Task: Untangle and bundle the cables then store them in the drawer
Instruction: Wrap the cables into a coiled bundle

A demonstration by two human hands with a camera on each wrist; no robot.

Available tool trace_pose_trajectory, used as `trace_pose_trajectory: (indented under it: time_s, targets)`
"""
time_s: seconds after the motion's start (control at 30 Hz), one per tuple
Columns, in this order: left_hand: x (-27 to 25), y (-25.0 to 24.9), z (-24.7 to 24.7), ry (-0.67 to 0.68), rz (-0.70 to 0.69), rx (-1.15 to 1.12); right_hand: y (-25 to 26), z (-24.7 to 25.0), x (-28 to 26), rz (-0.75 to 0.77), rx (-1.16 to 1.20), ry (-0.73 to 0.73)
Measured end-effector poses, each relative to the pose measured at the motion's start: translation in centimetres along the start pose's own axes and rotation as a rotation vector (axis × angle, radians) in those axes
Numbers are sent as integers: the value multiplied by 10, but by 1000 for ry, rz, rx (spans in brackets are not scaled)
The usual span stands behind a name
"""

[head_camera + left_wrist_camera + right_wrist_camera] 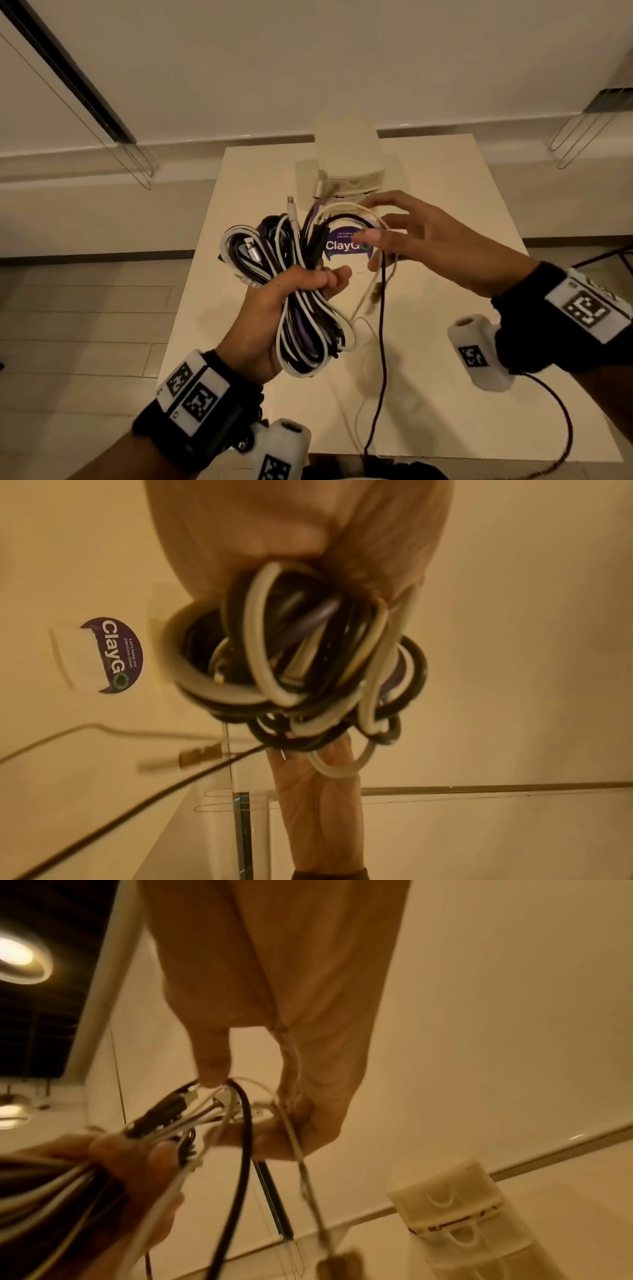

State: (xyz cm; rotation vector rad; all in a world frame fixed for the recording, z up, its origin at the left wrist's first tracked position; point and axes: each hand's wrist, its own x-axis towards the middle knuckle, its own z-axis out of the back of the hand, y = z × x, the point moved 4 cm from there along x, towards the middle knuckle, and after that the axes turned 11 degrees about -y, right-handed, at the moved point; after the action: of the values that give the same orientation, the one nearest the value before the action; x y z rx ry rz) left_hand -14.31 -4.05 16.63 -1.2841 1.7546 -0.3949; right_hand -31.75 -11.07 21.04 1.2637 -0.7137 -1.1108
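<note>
Your left hand grips a coiled bundle of cables at its waist, fingers and thumb curled round the white, black and purple strands. Loops fan out above the fist to the far left, and a second set of loops hangs below it toward you. In the left wrist view the same bundle fills the centre as overlapping rings, held against the palm.

Your right hand is raised to the right of the bundle, fingers spread and only slightly bent. A loose black cable and a thin white cable arch from the bundle over these fingers and drop to the table. In the right wrist view the black cable passes under the thumb tip and the white one crosses the other fingers; whether any finger pinches them cannot be told.

Both hands are above the near half of the white table. A purple ClayGo sticker lies on the tabletop behind the loose cables. At the far edge stands a small white drawer unit, its stacked drawers visible in the right wrist view at lower right. The cables are well apart from it.
</note>
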Motion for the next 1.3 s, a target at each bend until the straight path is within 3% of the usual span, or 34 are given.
trace_pose_trajectory:
  time_s: [0.07,0.13,0.27,0.33,0.5,0.63,0.7,0.8,0.9,0.97,1.07,1.17,1.23,1.3]
  targets:
    - [1,3,0,-13,-18,1,-3,-2,-1,39,-30,-42]
    - [4,7,1,-34,-19,37,-6,-14,-4,39,93,-84]
    - [7,14,-10,11,-12,28,1,-40,-5,-92,489,-152]
    - [6,14,-15,9,-51,16,4,-49,-4,-142,539,-174]
    - [1,12,-19,-9,-180,107,12,-48,-6,-65,114,-128]
    - [-2,9,-18,-34,-216,223,25,-50,-10,260,-380,-84]
    - [-3,9,-20,-32,-218,261,24,-49,-10,414,-692,-150]
    - [-5,10,-22,-41,-204,242,17,-46,-7,419,-856,-226]
    - [-2,14,-24,-68,-136,142,7,-45,0,333,-754,-210]
    - [0,14,-26,-53,-72,39,1,-44,7,209,-497,-128]
    - [1,4,-31,-14,-33,-107,-16,-47,1,-85,28,115]
    - [0,-13,-35,36,-119,-145,-40,-56,-24,-285,443,388]
    - [2,-22,-33,50,-159,-123,-47,-62,-38,-289,543,504]
    - [5,-30,-29,50,-166,-134,-54,-63,-44,-249,524,489]
